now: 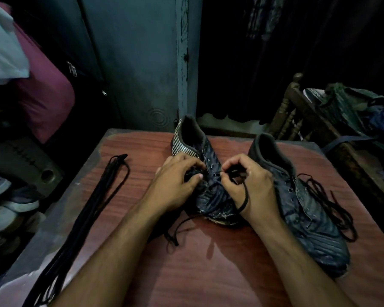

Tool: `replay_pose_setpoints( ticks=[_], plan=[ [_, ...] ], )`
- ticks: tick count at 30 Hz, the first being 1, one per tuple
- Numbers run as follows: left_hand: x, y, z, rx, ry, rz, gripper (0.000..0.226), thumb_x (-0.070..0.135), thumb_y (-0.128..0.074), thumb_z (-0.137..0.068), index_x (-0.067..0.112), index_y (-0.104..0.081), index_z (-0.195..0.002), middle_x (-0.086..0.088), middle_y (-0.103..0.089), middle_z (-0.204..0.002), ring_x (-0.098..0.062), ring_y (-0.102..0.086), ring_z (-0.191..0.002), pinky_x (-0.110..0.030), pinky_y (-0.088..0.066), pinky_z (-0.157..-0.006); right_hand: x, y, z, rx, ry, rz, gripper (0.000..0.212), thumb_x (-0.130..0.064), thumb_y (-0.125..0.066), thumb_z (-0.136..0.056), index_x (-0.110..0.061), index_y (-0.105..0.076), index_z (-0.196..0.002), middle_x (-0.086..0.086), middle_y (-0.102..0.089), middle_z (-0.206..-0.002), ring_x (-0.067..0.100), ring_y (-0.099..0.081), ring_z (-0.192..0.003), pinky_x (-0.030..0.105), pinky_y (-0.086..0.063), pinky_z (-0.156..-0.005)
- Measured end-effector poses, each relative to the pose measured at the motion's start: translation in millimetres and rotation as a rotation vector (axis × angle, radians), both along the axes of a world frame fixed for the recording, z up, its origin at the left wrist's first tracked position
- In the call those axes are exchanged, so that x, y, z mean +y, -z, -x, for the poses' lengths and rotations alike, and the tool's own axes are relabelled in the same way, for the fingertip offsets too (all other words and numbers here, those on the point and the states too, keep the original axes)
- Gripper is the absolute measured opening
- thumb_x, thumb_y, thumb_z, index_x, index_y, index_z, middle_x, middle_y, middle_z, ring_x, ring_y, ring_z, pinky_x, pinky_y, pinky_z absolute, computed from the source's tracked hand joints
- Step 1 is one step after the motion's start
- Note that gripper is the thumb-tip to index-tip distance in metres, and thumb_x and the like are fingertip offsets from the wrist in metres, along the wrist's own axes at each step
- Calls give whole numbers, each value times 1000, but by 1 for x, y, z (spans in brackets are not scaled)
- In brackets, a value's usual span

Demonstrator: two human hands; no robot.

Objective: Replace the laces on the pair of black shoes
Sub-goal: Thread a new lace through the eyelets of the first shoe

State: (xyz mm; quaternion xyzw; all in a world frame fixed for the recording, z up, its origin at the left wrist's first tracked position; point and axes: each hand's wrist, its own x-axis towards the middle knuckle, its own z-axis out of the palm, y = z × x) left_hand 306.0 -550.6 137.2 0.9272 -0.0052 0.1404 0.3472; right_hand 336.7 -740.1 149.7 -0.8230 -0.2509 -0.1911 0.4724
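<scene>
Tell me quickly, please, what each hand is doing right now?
Left hand: closed, gripping the left shoe.
Right hand: closed, pinching its lace.

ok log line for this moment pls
step: lacing left shoe | left hand: steadies shoe | right hand: pinches lace | right shoe: loose laces | spare laces: table

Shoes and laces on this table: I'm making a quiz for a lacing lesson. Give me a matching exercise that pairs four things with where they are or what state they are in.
Things:
1. Left shoe
2. Right shoe
3. Lace bundle
4. Right hand

Places or states:
A. Lying straight along the table's left edge
B. Pinching a lace at the eyelets
C. Untouched, with a loose lace spilling off its side
D. Being worked on under both hands

Pairs: 1-D, 2-C, 3-A, 4-B
</scene>
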Motion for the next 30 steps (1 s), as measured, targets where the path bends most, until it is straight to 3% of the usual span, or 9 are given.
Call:
replay_pose_setpoints(
  ticks=[8,14,18,24,30],
  plan=[
    [-8,6,-5,-21,-66,15,22,30,-78,-85,38,-66,-102,19,-53,-101,-13,-47,-106,-47,-43,-99,0,2,-1,35,6,43,28,-4,-75,-79,-25,-58,-83,-14,-65,-75,4,-65,-73,9,-45,-63],
    [-8,7,-5,-19,-26,10,28,41,-66,-81,41,-59,-108,23,-64,-109,-12,-48,-104,-48,-45,-96,2,2,-2,49,2,23,29,-4,-75,-79,-26,-56,-82,-12,-65,-75,6,-66,-71,16,-49,-63],
    [-10,2,-4,-12,-46,12,29,28,-74,-87,41,-62,-110,27,-65,-107,-7,-49,-107,-43,-39,-101,1,3,-4,49,7,-8,29,-4,-74,-79,-26,-55,-81,-12,-65,-76,7,-66,-71,24,-52,-66],
    [-15,-2,-1,-4,-23,95,33,39,-62,-77,55,-57,-105,33,-68,-105,-3,-57,-112,-50,-40,-105,2,5,-4,45,30,-43,42,-4,-75,-80,-34,-45,-76,-14,-62,-81,6,-64,-73,15,-46,-66],
    [-16,-1,-2,-9,12,146,38,38,-61,-76,63,-53,-104,38,-66,-107,-4,-62,-112,-52,-45,-103,0,8,-6,107,6,-50,37,-11,-79,-81,-35,-50,-78,-15,-69,-79,5,-67,-70,33,-54,-69]
  ],
)
